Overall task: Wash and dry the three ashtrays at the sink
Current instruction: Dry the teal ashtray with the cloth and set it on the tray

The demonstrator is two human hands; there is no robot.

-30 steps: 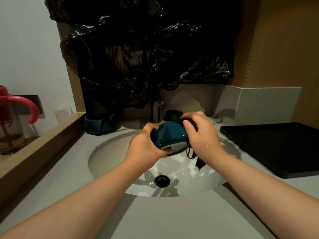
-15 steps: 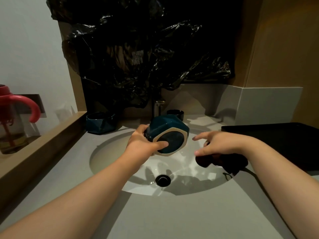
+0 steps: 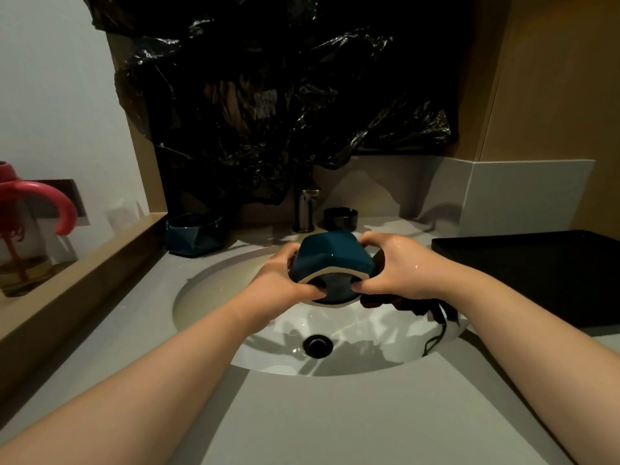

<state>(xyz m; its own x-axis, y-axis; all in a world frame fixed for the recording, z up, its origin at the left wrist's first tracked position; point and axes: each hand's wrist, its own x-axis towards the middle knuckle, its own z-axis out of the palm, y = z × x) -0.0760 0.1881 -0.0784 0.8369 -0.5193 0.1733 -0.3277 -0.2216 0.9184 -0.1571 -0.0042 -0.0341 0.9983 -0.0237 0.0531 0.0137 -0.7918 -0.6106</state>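
Observation:
Both hands hold a teal faceted ashtray point(image 3: 330, 258) over the white sink basin point(image 3: 214, 297), its underside turned towards me. My left hand point(image 3: 283, 280) grips its left side with the thumb on the base. My right hand point(image 3: 391, 270) grips the right side and also holds a dark cloth point(image 3: 419, 305) whose loose threads hang into the basin. A second teal ashtray point(image 3: 193, 234) stands on the counter at the back left. A small black ashtray point(image 3: 340, 218) sits right of the faucet point(image 3: 303, 209).
A black tray point(image 3: 536, 276) lies on the grey counter point(image 3: 335, 421) to the right. A wooden ledge point(image 3: 67, 280) on the left bears a red-handled cup point(image 3: 23, 229). Black plastic sheeting point(image 3: 285, 95) covers the wall behind the faucet. The drain point(image 3: 317, 345) sits at the basin's bottom.
My right hand, off the ashtray and holding the cloth to the right half a second ago, has come back and grips the ashtray's right side. The ashtray's underside has turned further towards me.

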